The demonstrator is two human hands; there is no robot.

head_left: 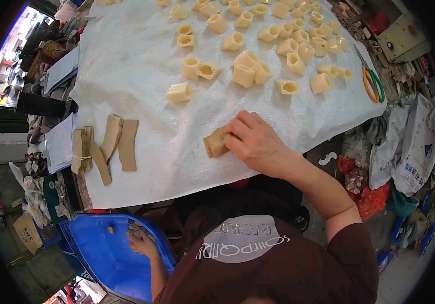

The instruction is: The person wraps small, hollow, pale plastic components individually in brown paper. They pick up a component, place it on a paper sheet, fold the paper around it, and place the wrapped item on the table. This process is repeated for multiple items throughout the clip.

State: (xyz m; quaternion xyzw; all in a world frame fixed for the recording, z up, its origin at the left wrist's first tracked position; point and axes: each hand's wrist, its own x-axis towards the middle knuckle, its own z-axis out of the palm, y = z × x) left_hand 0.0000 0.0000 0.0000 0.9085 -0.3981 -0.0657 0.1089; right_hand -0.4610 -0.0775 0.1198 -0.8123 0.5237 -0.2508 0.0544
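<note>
A white-covered counter (pixel 167 167), a blue basin (pixel 111 268) at near left; the left hand (pixel 144 244) is inside it, grip unclear — the right hand (pixel 250 141) pinches a brown piece (pixel 214 143) over the counter's near middle, where a loose pinch could drop it

Scissors with orange and green handles (pixel 370 73) lie at the right edge of a white-covered tabletop (pixel 126 66), near a pale box with a red button (pixel 404 39). Below, a white sack with a blue mark (pixel 415 137) slumps above bright red plastic bags (pixel 372 201), while a curved white piece (pixel 327 158) rests on the floor. At left, a black cylinder (pixel 40 104) lies sideways near a marked white sheet (pixel 59 147); farther down, a cardboard box (pixel 27 233) sits tilted.
</note>
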